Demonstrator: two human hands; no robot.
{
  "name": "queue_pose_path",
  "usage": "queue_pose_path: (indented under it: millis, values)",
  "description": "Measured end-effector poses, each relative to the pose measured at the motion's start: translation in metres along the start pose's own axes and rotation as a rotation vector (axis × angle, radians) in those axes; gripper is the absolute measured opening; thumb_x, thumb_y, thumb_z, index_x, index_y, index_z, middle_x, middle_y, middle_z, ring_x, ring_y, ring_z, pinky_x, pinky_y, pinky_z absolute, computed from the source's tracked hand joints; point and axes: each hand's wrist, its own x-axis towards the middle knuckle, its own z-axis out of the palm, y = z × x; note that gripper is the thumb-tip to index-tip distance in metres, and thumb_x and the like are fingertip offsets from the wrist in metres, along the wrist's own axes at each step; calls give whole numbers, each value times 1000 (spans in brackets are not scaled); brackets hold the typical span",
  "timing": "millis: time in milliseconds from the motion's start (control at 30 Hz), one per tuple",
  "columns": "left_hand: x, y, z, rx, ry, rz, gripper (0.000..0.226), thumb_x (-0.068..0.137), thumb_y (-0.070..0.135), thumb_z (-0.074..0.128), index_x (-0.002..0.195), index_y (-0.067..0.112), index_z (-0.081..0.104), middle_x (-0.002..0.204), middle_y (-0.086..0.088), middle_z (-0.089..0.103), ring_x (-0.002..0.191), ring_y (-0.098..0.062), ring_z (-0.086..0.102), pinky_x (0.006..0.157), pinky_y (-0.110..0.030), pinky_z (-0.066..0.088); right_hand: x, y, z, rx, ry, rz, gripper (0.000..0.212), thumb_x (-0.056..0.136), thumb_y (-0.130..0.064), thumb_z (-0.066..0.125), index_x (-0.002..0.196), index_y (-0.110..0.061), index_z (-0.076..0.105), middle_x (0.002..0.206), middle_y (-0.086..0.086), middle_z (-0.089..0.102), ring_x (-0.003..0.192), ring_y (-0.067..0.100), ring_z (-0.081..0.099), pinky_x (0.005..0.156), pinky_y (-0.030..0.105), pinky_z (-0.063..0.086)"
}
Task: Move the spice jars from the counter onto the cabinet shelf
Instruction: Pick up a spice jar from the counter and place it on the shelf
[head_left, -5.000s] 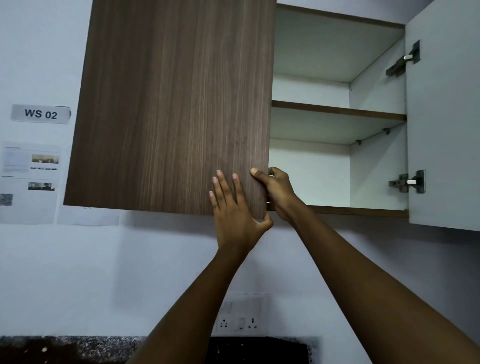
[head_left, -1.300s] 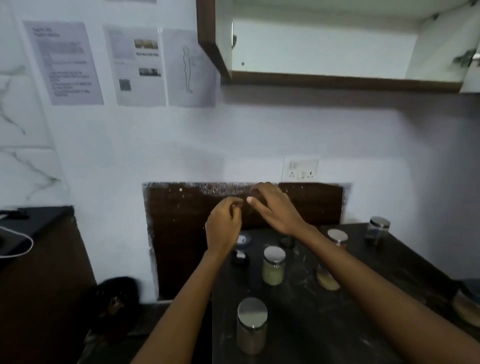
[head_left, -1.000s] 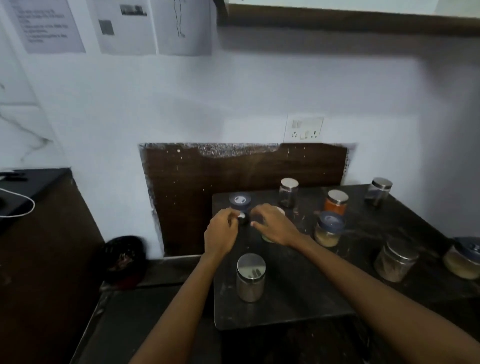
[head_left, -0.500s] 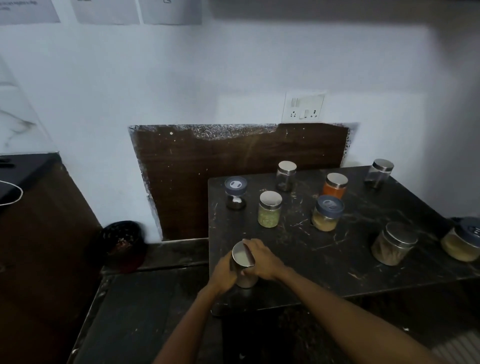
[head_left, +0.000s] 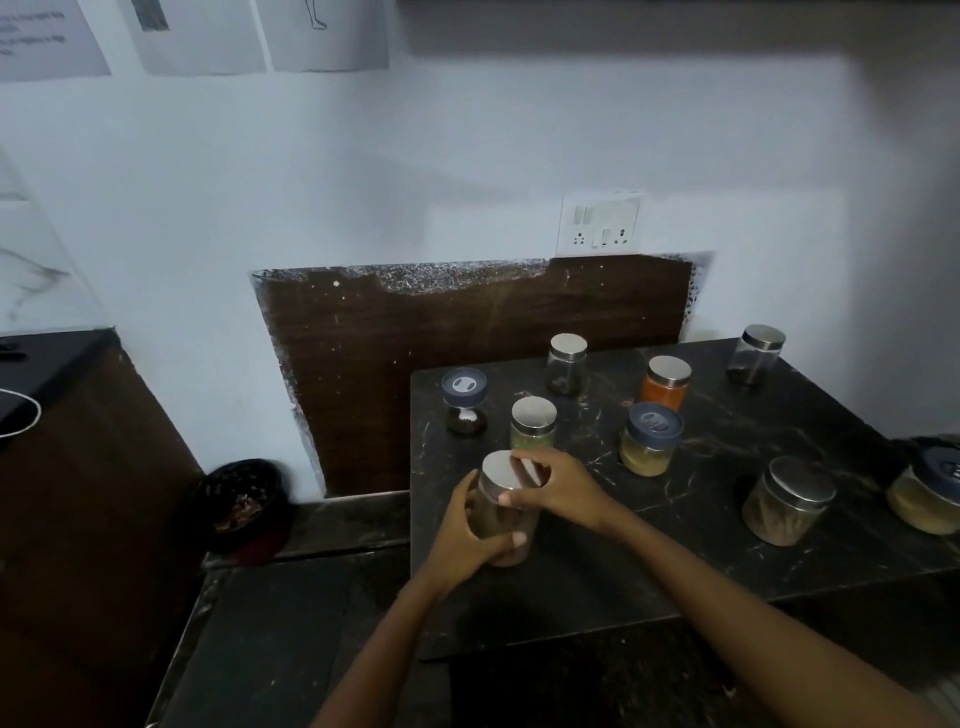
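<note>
Both hands hold one clear spice jar with a steel lid near the front left of the black counter. My left hand wraps its body from the left; my right hand grips the lid rim from the right. Behind it stand a green-filled jar, a blue-lidded dark jar, a steel-lidded dark jar, an orange jar and a blue-lidded yellow jar. The cabinet shelf is out of view.
More jars stand to the right: a dark one at the back, a steel-lidded one and a blue-lidded one at the frame edge. A socket plate is on the wall. A dark bin sits on the floor at left.
My view dropped from the open cabinet to the counter. Both hands came down over the jars and closed round the nearest steel-lidded jar, which now looks slightly raised and tilted.
</note>
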Motion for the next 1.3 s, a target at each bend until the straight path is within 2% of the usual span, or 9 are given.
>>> queue_pose_path:
  millis: [167,300,467,567,767,900,1000,1167,1300]
  values:
    - [2,36,11,-73,-64,33,82,76,29,74,140,29,23,126,14,42,111,-2,48,84,-16,44,-13,-19,-41,79,33,-39,57,74,-37,74,124,-18,57,124,1,57,111,13,54,92,27,46]
    - [-1,54,28,-170,-62,58,97,63,59,71,142,25,27,135,3,48,117,-10,54,94,-32,50,-19,-27,-59,114,90,-88,42,80,-39,68,107,-7,66,109,11,65,103,23,61,92,39,50]
    - [0,74,52,-270,-13,41,84,75,56,65,142,19,29,124,1,56,106,-11,62,83,-26,54,-19,-24,-73,128,129,-66,35,84,-52,55,96,-21,67,100,0,66,95,15,63,90,38,51]
    - [3,84,58,-302,-15,34,92,68,62,62,140,16,31,123,-4,59,105,-16,64,92,-38,52,-21,-27,-84,210,122,-54,28,93,-48,42,88,-30,62,95,-3,64,93,15,62,81,32,52]
    - [2,94,65,-334,-22,40,90,67,66,59,138,15,35,121,-7,61,104,-17,66,93,-41,52,-28,-19,-95,368,84,1,33,95,-47,39,108,-25,60,111,3,62,99,16,62,73,27,52]
    - [-2,99,67,-370,-30,42,68,82,60,52,134,17,39,119,-6,62,102,-18,66,81,-31,55,-33,-9,-96,743,-25,87,40,89,-42,49,122,-21,56,121,9,61,110,25,61,92,41,50]
    - [-5,102,69,-380,-62,44,67,84,58,48,138,19,34,121,-2,58,105,-19,64,84,-33,54,-36,-6,-96,928,-98,117,47,84,-39,56,126,-19,52,124,13,61,112,28,61,94,46,49]
    - [-6,101,72,-444,-41,-33,77,77,65,47,142,36,19,132,-3,46,111,-23,57,87,-47,53,-37,-12,-94,587,93,42,33,87,-45,54,109,-22,60,115,7,61,99,20,62,67,28,52]
    - [-7,107,75,-460,-22,-28,74,77,58,51,141,36,24,126,-1,49,107,-22,59,77,-40,56,-39,-15,-91,511,154,20,37,86,-47,54,107,-18,56,112,5,59,102,21,59,87,40,52]
